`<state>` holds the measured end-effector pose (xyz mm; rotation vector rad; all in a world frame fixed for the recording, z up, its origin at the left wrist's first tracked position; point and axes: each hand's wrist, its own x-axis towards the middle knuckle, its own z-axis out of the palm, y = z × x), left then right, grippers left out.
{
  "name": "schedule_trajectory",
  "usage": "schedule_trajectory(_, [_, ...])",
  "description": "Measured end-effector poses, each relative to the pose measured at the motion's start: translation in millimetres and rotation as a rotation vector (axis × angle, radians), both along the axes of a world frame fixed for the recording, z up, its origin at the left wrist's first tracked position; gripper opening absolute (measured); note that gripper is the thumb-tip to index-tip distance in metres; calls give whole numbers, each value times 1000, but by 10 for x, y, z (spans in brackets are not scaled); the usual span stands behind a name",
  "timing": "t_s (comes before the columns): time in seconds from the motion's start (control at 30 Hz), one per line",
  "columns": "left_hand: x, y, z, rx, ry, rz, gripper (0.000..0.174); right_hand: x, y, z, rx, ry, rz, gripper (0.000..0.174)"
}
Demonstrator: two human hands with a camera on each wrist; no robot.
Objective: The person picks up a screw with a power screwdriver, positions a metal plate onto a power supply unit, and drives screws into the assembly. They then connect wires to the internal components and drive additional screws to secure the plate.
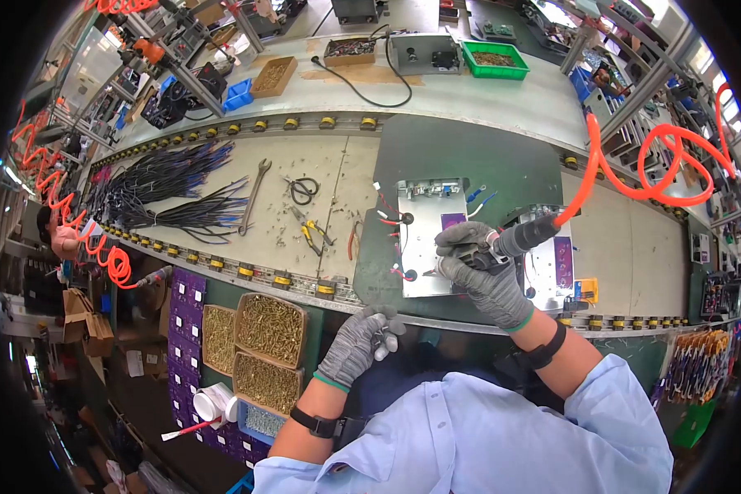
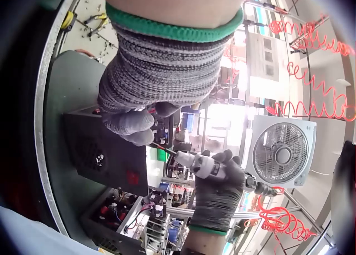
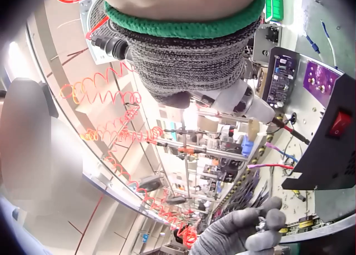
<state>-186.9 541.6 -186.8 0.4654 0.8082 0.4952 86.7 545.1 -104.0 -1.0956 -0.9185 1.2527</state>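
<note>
My right hand [image 1: 490, 284] grips an air screwdriver [image 1: 525, 237], whose orange coiled hose [image 1: 586, 165] trails up to the right. In the right wrist view the driver's dark bit [image 3: 292, 131] points toward a black panel with a red rocker switch [image 3: 340, 123]. This panel belongs to an open metal chassis [image 1: 420, 247] with a circuit board and loose wires, below the right hand in the head view. Left of it, at the bench edge, my left hand [image 1: 358, 346] has curled fingers around small silvery metal pieces [image 3: 261, 224], probably screws. Both hands wear grey knit gloves.
Another open chassis [image 1: 558, 263] stands to the right on the green board [image 1: 486, 148]. Pliers [image 1: 309, 230], a wrench [image 1: 255, 193] and black cable bundles [image 1: 165, 189] lie leftward. Boxes of brass-coloured screws [image 1: 270, 329] stand at front left. A roller rail [image 1: 247, 270] edges the bench.
</note>
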Motion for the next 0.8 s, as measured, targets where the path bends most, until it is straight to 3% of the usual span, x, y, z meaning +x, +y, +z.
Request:
schedule_trajectory(0.17, [50, 29, 184, 81, 190, -75, 26, -161, 69, -14, 11, -78, 39, 28])
schedule_trajectory(0.27, [35, 173, 216, 150, 178, -231, 26, -248, 121, -87, 31, -101, 103, 26])
schedule_trajectory(0.47, [87, 285, 4, 206, 82, -291, 34, -453, 105, -130, 125, -149, 43, 25])
schedule_trajectory(0.57, [138, 325, -69, 198, 61, -385, 33, -546, 62, -96, 171, -311, 29, 27])
schedule_trajectory(0.67, [203, 268, -93, 182, 33, -412, 34, -590, 67, -67, 93, -349, -21, 30])
schedule_trajectory(0.73, [321, 195, -79, 81, 1, -305, 36, -497, 121, 59, 90, -310, 33, 33])
schedule_trajectory(0.8, [419, 172, -4, 70, 16, -297, 35, -393, -19, 310, 57, -172, -73, 35])
